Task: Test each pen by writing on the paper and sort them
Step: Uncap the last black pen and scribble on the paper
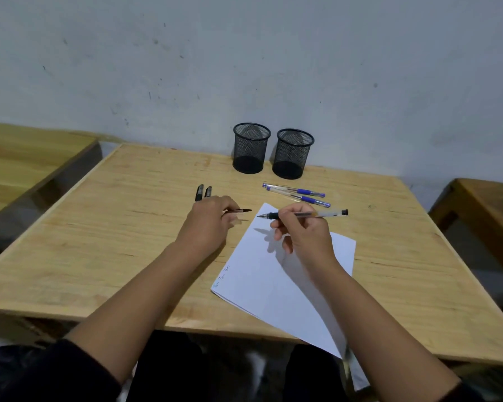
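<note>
Hands: our right hand (302, 230) pinches a black pen (302, 214) above the paper (273, 285), centre frame; our left hand (209, 219) grips its cap (240, 210).
Pens: two blue pens (296, 192) and two black pens (203, 192) lie on the table (114, 227).
Cups: two mesh cups (273, 152) upper centre.

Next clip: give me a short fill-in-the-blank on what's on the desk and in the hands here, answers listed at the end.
1. The right hand holds an uncapped pen whose tip hangs above the ____.
2. At the back of the table stand ____ empty black mesh cups.
3. The two capped pens lying beside the paper have ____ caps.
4. The left hand holds a thin black ____.

Missing words: paper; two; blue; pen cap
</note>
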{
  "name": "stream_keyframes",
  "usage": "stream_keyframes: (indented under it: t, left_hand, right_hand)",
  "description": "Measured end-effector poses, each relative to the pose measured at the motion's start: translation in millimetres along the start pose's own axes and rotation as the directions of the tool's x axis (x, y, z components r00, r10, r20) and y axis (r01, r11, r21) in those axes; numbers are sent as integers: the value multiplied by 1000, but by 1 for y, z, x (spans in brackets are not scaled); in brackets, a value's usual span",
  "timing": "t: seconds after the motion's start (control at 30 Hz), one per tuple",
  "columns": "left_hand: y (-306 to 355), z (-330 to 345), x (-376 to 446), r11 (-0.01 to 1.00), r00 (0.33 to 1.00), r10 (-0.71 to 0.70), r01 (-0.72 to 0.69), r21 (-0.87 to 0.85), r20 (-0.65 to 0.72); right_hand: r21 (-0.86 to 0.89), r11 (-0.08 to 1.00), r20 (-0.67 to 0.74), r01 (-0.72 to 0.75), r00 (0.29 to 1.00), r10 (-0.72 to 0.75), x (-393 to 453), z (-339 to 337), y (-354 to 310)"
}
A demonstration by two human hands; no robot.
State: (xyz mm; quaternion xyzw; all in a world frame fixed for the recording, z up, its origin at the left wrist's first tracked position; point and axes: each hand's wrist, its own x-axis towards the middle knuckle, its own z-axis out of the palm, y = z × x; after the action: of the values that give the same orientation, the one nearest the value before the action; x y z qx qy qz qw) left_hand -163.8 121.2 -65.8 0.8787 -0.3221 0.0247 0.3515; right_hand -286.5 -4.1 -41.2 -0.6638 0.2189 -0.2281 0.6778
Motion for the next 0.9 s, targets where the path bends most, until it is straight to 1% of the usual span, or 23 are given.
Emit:
stream_keyframes:
  t: [0.1, 0.33, 0.43, 0.5, 0.6, 0.7, 0.77, 0.9]
  left_hand:
    - [12, -10, -8, 995, 998, -20, 15, -97, -54]
    - [26, -23, -20, 984, 996, 30, -43, -171, -78]
    - [33, -25, -24, 977, 993, 80, -95, -192, -86]
    - [37, -25, -27, 972, 986, 91, -118, -202, -137]
    - [42, -23, -31, 973, 967, 114, -155, -172, -227]
    - [40, -22, -37, 969, 965, 133, -174, -173, -227]
    - [37, -21, -43, 965, 976, 104, -145, -217, -190]
    - [36, -21, -44, 945, 994, -31, -5, -326, -104]
  right_hand:
    - [-2, 998, 23, 55, 998, -55, 2, 4, -5]
    - [10, 996, 43, 94, 995, -94, 3, 9, -8]
    - [0, 997, 78, 75, 994, -75, 3, 8, -10]
    - [40, 996, 113, 82, 990, -86, 2, 7, -12]
    - [86, 989, 142, 119, 981, -130, 1, 7, -14]
    - [63, 986, 154, 152, 975, -160, -4, 8, -10]
    - [29, 990, 177, 139, 974, -142, -5, 8, -10]
    - [4, 996, 212, 89, 973, -87, 2, 9, -18]
